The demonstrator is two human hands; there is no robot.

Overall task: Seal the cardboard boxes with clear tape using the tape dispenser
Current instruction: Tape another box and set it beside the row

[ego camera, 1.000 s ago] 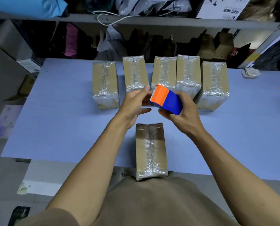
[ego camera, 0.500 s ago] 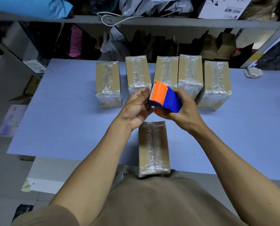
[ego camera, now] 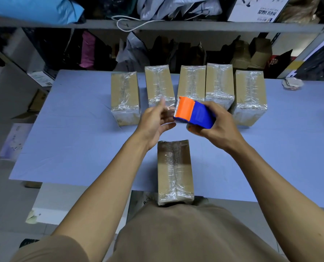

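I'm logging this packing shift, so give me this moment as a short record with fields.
tool: tape dispenser, orange and blue, held above the table
right hand: grips the dispenser
left hand: at the dispenser's toothed end, seemingly drawing clear tape; blurred
near box: taped, at the table's front edge
back row: five boxes, all tape-covered

Blue table (ego camera: 78,140), cluttered shelf (ego camera: 214,27) with white cable (ego camera: 131,25) behind

Six taped boxes (ego camera: 174,171) sit on blue table (ego camera: 72,140).
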